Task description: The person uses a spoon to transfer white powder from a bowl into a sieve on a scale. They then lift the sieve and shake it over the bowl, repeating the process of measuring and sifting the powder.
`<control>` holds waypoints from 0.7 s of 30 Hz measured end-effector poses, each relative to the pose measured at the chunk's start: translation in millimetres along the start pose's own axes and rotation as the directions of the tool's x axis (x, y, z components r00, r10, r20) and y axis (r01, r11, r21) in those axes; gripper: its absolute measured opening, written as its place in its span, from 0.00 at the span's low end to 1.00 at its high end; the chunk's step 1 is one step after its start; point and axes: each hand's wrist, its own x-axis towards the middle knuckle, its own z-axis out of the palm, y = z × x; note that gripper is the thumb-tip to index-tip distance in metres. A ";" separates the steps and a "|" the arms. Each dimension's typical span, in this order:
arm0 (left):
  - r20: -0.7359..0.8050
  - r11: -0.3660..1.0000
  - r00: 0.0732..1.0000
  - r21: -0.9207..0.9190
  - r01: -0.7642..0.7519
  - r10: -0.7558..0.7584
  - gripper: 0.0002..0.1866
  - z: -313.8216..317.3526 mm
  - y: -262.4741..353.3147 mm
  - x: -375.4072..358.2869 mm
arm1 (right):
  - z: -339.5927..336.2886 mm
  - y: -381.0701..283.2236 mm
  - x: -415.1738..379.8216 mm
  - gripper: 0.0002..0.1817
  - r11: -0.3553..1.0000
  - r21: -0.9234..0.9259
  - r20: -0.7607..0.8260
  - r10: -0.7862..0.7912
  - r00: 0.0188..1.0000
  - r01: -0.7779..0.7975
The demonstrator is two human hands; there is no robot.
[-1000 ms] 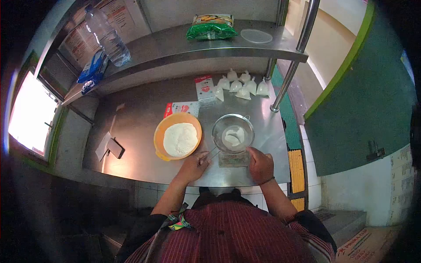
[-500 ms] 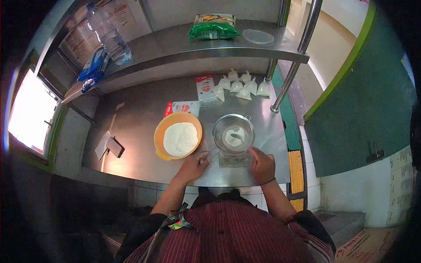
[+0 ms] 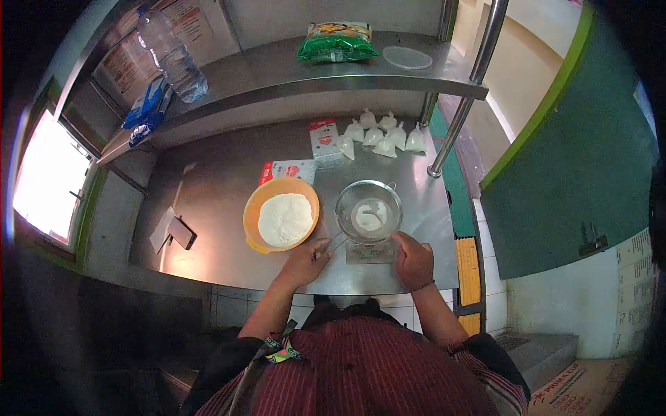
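My left hand (image 3: 307, 263) is closed round the thin handle of a metal sieve (image 3: 368, 212). White powder (image 3: 370, 216) shows through or in the sieve; which one, I cannot tell. Beneath the sieve's near side is a digital scale (image 3: 370, 252). My right hand (image 3: 414, 260) is closed beside the sieve's near right rim, and whether it pinches the rim or something small is hidden. Left of the sieve stands an orange bowl (image 3: 252, 208) holding white powder (image 3: 285, 220).
Several tied bags of white powder (image 3: 386, 142) stand at the back right, beside red-and-white packets (image 3: 324, 136). A phone (image 3: 182, 233) leans at the left. The shelf above (image 3: 263, 76) holds a bottle (image 3: 173, 59), a blue packet (image 3: 147, 104), a green packet (image 3: 338, 47) and a lid (image 3: 408, 57).
The white powder seen at the sieve has changed shape slightly. Both hands have stayed almost in place.
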 end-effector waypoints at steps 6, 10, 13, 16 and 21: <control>0.044 0.994 0.995 0.073 0.082 -0.085 0.24 -4.1 6.4 0.0 | 3.9 -6.0 -15.2 0.16 0.997 0.038 -0.085 -0.067 0.994 0.070; 0.041 0.998 0.999 0.056 0.032 -0.035 0.23 0.2 -6.4 1.3 | 7.1 0.0 -10.0 0.15 0.997 0.013 -0.079 -0.075 0.994 0.077; -0.004 1.000 1.000 0.005 -0.015 0.015 0.23 1.4 -2.1 0.4 | 5.2 4.2 -1.7 0.15 1.000 -0.001 -0.054 -0.014 0.998 0.014; 0.063 0.995 0.993 0.028 0.094 -0.096 0.23 -2.0 1.0 0.8 | 4.7 5.8 9.4 0.15 1.000 0.024 -0.127 -0.017 0.992 0.020; -0.016 1.000 1.000 0.012 -0.006 0.007 0.22 3.9 -6.7 -0.6 | 8.0 13.6 19.8 0.19 0.999 -0.032 -0.164 0.013 0.986 -0.018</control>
